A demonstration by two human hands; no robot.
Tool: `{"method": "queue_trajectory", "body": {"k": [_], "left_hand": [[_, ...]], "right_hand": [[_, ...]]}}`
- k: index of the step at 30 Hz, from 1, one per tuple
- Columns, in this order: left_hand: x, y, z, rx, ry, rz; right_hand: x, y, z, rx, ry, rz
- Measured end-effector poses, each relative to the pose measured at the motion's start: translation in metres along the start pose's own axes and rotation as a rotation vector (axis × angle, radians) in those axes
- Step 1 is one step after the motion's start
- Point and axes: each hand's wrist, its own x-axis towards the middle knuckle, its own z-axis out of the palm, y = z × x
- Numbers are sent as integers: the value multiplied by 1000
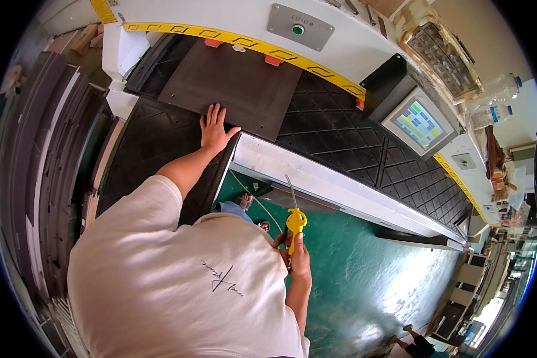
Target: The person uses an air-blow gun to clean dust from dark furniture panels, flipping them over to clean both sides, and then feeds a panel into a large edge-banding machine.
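My right grip (300, 255) is wrapped around a yellow air blow gun (296, 221), its thin nozzle (292, 191) pointing away from me, probably for safety. My left hand (213, 132) lies spread, grasping nothing, on the dark brown panel's (238, 83) near edge, seemingly steadying it on the black grooved tabletop (340, 137) by red blocks (273, 61).

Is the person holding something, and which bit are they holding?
The right hand holds a yellow plastic air gun by its handle; the left hand rests on a flat brown panel.
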Motion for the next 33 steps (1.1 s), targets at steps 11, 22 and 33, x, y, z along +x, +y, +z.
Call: {"method": "queue_trajectory", "body": {"k": [11, 22, 33], "left_hand": [[1, -2, 2, 32, -57, -12], [1, -1, 1, 9, -43, -17], [1, -2, 2, 15, -40, -11]], "right_hand": [[1, 6, -4, -26, -12, -4], [3, 2, -1, -56, 2, 7], [3, 2, -4, -93, -26, 36]]}}
